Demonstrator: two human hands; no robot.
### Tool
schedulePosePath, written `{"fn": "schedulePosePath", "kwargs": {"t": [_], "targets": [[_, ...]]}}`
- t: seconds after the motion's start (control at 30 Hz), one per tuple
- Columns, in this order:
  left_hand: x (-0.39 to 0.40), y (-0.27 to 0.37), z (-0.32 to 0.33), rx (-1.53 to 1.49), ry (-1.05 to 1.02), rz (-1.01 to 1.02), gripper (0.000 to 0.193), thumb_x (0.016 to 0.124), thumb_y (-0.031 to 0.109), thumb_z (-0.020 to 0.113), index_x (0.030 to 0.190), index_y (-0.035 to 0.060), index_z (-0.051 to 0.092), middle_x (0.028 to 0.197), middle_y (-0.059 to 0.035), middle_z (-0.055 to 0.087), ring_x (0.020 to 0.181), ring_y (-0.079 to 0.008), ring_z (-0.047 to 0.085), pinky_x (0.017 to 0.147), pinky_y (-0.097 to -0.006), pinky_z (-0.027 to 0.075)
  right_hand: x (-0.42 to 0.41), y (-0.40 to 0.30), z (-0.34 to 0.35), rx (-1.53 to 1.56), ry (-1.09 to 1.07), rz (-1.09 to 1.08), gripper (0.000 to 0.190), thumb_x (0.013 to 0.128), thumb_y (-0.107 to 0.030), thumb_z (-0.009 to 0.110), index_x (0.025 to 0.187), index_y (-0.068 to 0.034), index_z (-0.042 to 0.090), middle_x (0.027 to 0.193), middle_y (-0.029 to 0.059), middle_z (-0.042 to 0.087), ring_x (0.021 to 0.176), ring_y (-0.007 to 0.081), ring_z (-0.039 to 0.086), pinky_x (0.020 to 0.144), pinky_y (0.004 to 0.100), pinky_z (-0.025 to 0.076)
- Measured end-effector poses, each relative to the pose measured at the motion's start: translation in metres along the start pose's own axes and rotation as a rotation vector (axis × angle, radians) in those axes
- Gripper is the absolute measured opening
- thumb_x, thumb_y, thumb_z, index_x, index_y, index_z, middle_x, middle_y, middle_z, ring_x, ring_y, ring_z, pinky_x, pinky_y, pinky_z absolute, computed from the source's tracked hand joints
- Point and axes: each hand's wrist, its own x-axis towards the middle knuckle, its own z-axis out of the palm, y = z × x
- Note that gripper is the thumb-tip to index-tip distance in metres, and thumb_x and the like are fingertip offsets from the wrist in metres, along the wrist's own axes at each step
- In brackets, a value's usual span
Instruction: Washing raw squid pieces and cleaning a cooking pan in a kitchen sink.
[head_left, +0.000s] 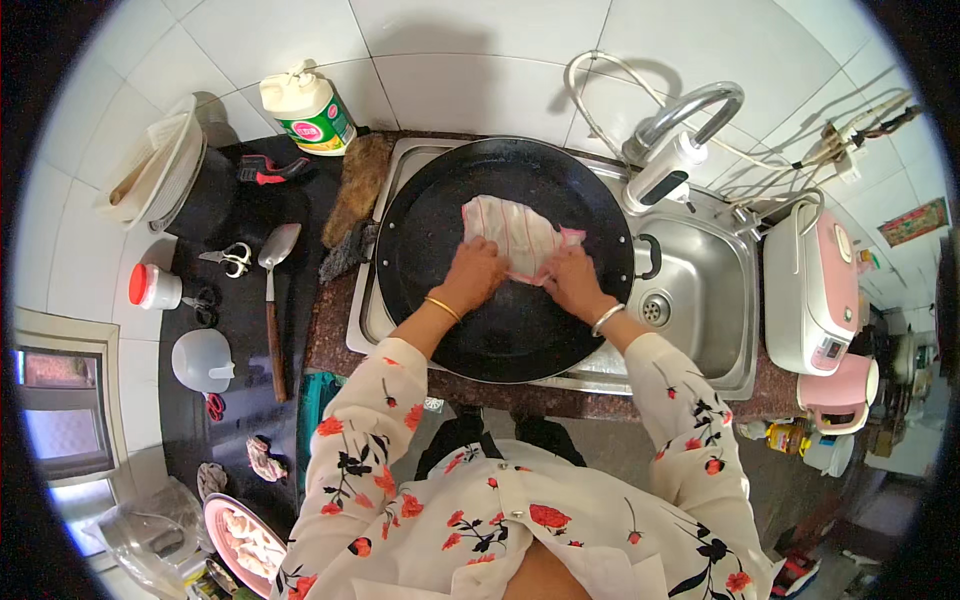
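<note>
A large black two-handled pan (502, 330) rests over the left part of a stainless steel sink. Above its middle, a pale cloth with red stripes (504, 229) is spread between my two hands. My left hand (475, 274) grips the cloth's lower left edge, with a gold-coloured bangle at the wrist. At the cloth's right side, my right hand (571, 279) holds a bunched corner with a pink edge; a silver-coloured bangle is on that wrist. Some fingertips of both hands are hidden by the cloth and the hands themselves.
Right of the pan are the sink basin (701, 300), a chrome faucet (701, 105) and a pink-and-white rice cooker (806, 292). On the left counter lie a metal spatula (275, 300), scissors (232, 259) and a brush (271, 169). A green-labelled jug (309, 112) stands by the wall.
</note>
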Motion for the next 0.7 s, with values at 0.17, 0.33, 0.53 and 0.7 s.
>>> {"fn": "schedulePosePath", "kwargs": {"t": [0.17, 0.33, 0.53, 0.7], "targets": [[0.001, -0.001, 0.029, 0.049, -0.271, -0.064, 0.013, 0.075, 0.018, 0.055, 0.085, 0.0131, 0.062, 0.09, -0.0069, 0.058, 0.09, -0.0278, 0.053, 0.072, -0.0404, 0.042, -0.006, 0.011, 0.036, -0.126, -0.084, -0.032, 0.016, 0.067, -0.006, 0.057, 0.081, -0.013, 0.061, 0.091, 0.0069, 0.056, 0.091, 0.0311, 0.049, 0.07, 0.0411, 0.043], [0.034, -0.004, -0.033, -0.718, -0.238, -0.359, 0.011, 0.078, 0.014, 0.055, 0.086, 0.0084, 0.061, 0.083, -0.0038, 0.057, 0.076, -0.0176, 0.054, 0.07, -0.0299, 0.043, 0.033, 0.016, -0.009, 0.839, 0.013, 0.202, 0.006, 0.078, -0.011, 0.056, 0.08, -0.005, 0.058, 0.078, 0.0018, 0.056, 0.071, 0.0125, 0.052, 0.066, 0.0279, 0.043], [0.072, 0.019, -0.1, -1.218, 0.201, -0.168, 0.019, 0.077, 0.015, 0.057, 0.092, 0.0038, 0.058, 0.084, -0.0011, 0.054, 0.079, -0.0087, 0.051, 0.067, -0.0248, 0.043, 0.072, -0.042, -0.113, 0.914, -0.049, 0.076, 0.02, 0.079, -0.015, 0.055, 0.095, -0.002, 0.054, 0.076, 0.0002, 0.055, 0.072, 0.0084, 0.051, 0.065, 0.0232, 0.043], [0.047, 0.027, -0.041, -1.667, 0.252, -0.147, 0.055, 0.084, 0.024, 0.05, 0.129, 0.0024, 0.027, 0.126, -0.0085, 0.037, 0.115, -0.0183, 0.038, 0.097, -0.0333, 0.03, 0.076, -0.079, -0.146, 1.465, 0.176, 0.257, 0.017, 0.08, -0.018, 0.055, 0.089, -0.003, 0.057, 0.074, 0.0005, 0.056, 0.067, 0.0086, 0.052, 0.056, 0.0245, 0.044]]}}
